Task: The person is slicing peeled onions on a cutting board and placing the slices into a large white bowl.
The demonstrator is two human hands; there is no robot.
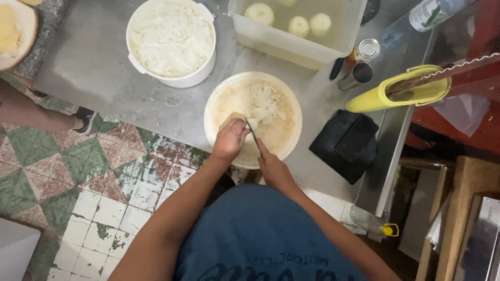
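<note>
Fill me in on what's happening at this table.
A person is slicing an onion piece on a round cutting board. The left hand steadies the piece while the right hand works a knife through it. A small heap of cut slices lies on the board. Behind it, a white bucket is full of sliced onion, and a clear tub holds peeled whole onions.

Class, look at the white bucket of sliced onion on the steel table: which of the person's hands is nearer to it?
Left. The left hand sits on the round cutting board, below the white bucket. The right hand, holding the knife, is farther away to the right.
</note>
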